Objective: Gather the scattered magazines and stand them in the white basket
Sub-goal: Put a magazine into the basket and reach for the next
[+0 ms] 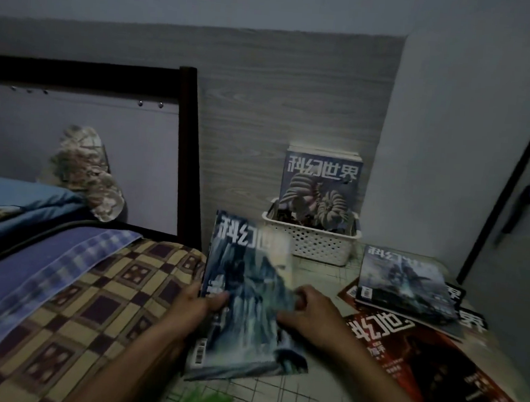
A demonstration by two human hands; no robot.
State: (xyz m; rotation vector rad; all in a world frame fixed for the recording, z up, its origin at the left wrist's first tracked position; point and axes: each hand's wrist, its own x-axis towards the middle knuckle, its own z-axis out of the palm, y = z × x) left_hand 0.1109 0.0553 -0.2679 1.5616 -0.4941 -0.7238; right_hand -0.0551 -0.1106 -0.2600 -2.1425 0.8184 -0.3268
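Observation:
I hold a blue-grey magazine (245,281) upright-tilted over the table, blurred by motion. My left hand (193,309) grips its left edge and my right hand (309,310) pinches its right side. Behind it, against the wood-grain wall, the white basket (311,243) has a magazine (319,186) standing in it, with more behind that one. To the right, a blue-covered magazine (405,281) lies on top of other overlapping ones, and a red-and-black magazine (427,366) lies nearest me.
A bed with a checked blanket (93,298) and blue bedding borders the table on the left, with a dark metal bedpost (188,151). The tabletop (314,282) has a pale line-patterned cover. A white wall corner and a dark frame stand at the right.

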